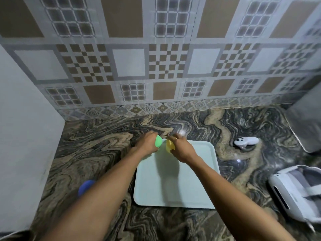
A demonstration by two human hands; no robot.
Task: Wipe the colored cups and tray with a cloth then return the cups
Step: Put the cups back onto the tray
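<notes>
A pale mint tray (175, 185) lies on the marbled counter in front of me. My left hand (147, 143) grips a green cup (158, 143) at the tray's far left corner. Beside it, my right hand (182, 148) holds a yellow cup (169, 145) at the tray's far edge. A blue cup (86, 186) stands on the counter to the left, partly hidden behind my left forearm. No cloth shows in the view.
A white controller (245, 142) lies on the counter right of the tray. A white headset with grey straps (295, 192) sits at the right edge. A grey metal object (307, 129) stands at the far right. Tiled wall runs along the back.
</notes>
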